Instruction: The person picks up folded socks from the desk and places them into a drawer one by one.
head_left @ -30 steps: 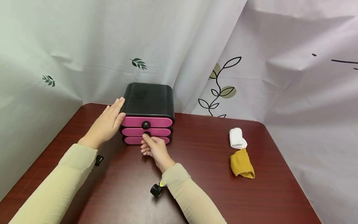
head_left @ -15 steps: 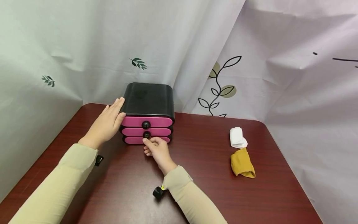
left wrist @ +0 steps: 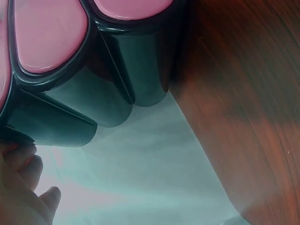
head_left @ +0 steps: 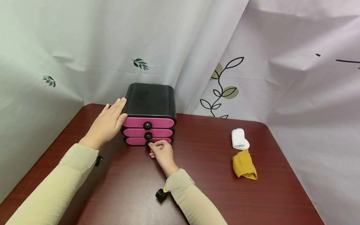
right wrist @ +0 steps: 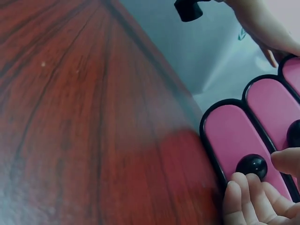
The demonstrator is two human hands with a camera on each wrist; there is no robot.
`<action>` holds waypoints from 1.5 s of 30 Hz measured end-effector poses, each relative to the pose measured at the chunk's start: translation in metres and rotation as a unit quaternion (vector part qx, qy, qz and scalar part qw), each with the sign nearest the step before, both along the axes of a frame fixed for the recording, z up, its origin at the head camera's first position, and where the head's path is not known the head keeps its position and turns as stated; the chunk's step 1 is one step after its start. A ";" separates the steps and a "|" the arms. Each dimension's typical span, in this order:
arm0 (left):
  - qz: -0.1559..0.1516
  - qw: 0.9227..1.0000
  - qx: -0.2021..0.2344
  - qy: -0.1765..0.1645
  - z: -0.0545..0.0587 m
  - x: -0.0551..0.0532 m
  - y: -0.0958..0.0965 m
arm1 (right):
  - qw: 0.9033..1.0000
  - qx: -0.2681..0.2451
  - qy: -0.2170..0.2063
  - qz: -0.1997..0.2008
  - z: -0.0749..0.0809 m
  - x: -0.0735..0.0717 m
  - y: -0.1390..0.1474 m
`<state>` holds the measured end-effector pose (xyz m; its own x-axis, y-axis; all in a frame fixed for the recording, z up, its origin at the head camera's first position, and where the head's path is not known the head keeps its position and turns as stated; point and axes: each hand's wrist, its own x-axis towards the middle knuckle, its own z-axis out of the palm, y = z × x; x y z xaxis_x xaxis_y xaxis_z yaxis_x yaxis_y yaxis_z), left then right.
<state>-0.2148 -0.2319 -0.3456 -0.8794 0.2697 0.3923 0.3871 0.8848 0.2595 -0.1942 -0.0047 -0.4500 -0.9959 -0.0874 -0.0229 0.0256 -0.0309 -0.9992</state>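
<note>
A pale, patterned curtain (head_left: 157,40) hangs behind a dark red table (head_left: 202,181). Toward the back of the table, left of its middle, stands a black chest (head_left: 150,100) with three pink drawers (head_left: 135,122) stacked one above another, all closed. Long pale sleeves (head_left: 63,175) reach to both wrists. The left hand (head_left: 105,123) lies against the chest's left side near the top, fingers extended. The right hand (head_left: 163,154), in front of the chest, has fingers and thumb bent round the bottom knob (right wrist: 252,165), fingertips on it; how firm the hold is cannot be told. Well to the right, a folded yellow cloth (head_left: 244,165) lies just in front of a white cloth (head_left: 238,138). Round upper knobs (head_left: 147,125) sit on the other two drawers.
</note>
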 end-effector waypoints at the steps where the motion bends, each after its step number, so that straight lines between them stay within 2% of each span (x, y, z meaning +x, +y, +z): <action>1: 0.000 1.000 0.002 -0.001 0.000 0.000 0.000 | 1.000 0.004 0.001 0.000 0.000 0.000 0.000; 11: -0.003 1.000 0.020 0.000 -0.003 -0.001 0.001 | 0.995 0.094 0.012 0.016 0.000 -0.003 -0.003; 15: -0.004 1.000 0.028 0.002 -0.003 0.000 0.002 | 0.993 0.115 0.015 0.024 0.001 -0.004 -0.004; 26: -0.004 0.999 0.033 0.006 -0.003 0.001 0.003 | 0.994 0.099 0.012 0.037 -0.001 -0.003 -0.002; 35: 0.000 0.999 0.031 0.013 -0.004 0.003 0.002 | 0.994 0.097 0.004 0.055 -0.003 0.010 0.004; 45: 0.003 1.000 0.028 0.011 0.002 0.005 0.004 | 0.994 0.079 -0.007 0.076 -0.003 0.028 0.012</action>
<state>-0.2098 -0.2281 -0.3439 -0.8720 0.2416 0.4256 0.3879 0.8716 0.2999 -0.1660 0.0075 -0.4532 -0.9709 -0.2310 -0.0625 0.0326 0.1312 -0.9908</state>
